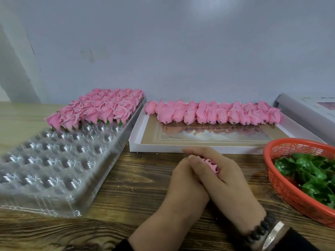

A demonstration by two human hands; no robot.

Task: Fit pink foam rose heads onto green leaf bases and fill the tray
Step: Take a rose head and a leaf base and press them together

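— While we look down at our work, what do we have between our hands?

— We have one pink rose head (211, 164) cupped between them, just above the wooden table (137, 180); our right hand (224, 176) curls its fingers round the bloom from the far side, and our left hand (188, 180) closes on it from the near side with the thumb laid over the top; only a frill of petals shows, so whether a leaf base is already on it, we cannot tell.

— And around that?

— Just beyond our hands lies a shallow white box (183, 146) with a row of loose rose heads (213, 113) along its far edge, stems pointing towards us; to the left stands the clear plastic tray (59, 165), tilted up towards the wall, its far rows filled with finished roses (101, 107) showing green at the base, its near cups bare; to the right sits a red mesh basket (284, 187) holding green leaf bases (308, 174).

— Anything further out?

— A dark bead bracelet (261, 230) and a silvery band (275, 234) ring our right wrist; a pale roll (304, 113) lies beside the wall at the far right.
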